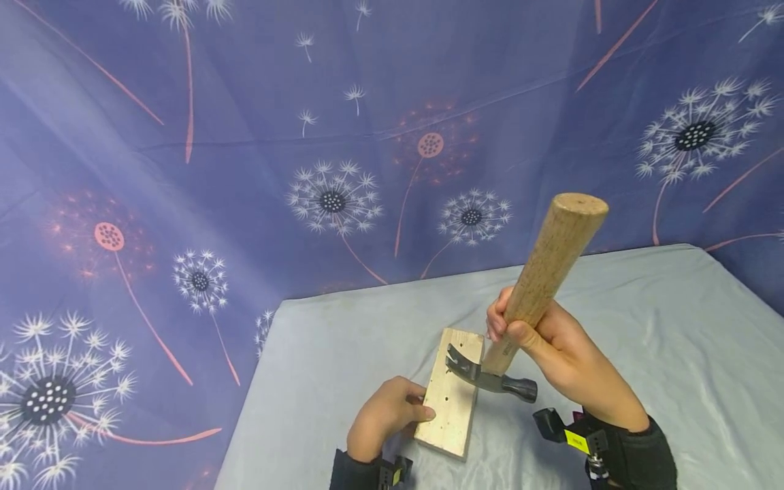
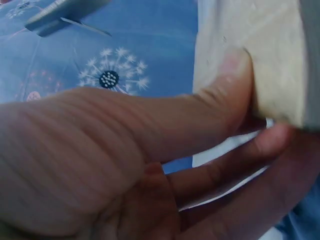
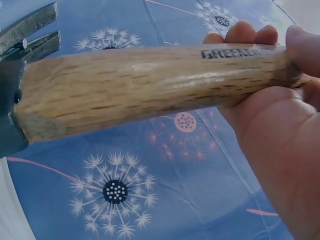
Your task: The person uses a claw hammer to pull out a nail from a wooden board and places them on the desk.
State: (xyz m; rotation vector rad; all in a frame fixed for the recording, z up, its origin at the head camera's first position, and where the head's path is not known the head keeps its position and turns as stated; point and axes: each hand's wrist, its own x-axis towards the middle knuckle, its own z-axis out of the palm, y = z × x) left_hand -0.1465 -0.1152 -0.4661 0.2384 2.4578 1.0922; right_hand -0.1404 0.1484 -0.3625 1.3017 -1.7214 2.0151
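Observation:
My right hand (image 1: 560, 347) grips a claw hammer by its wooden handle (image 1: 545, 265), whose butt points up. The hammer's dark metal head (image 1: 490, 381) overlaps the board in the head view, claw toward the left. Between the claw's prongs in the right wrist view sits a nail (image 3: 24, 44); the left wrist view shows a thin nail shaft (image 2: 87, 26) sticking out from the claw. My left hand (image 1: 388, 412) holds a pale wooden board (image 1: 446, 425) at its near left edge. Its thumb (image 2: 232, 70) lies on the top face, with fingers beneath. Small dark holes mark the board.
A light grey cloth (image 1: 318, 354) covers the table. Behind it hangs a blue-purple curtain (image 1: 245, 170) with a dandelion print. Each wrist carries a strapped-on camera, such as the right one (image 1: 576, 439).

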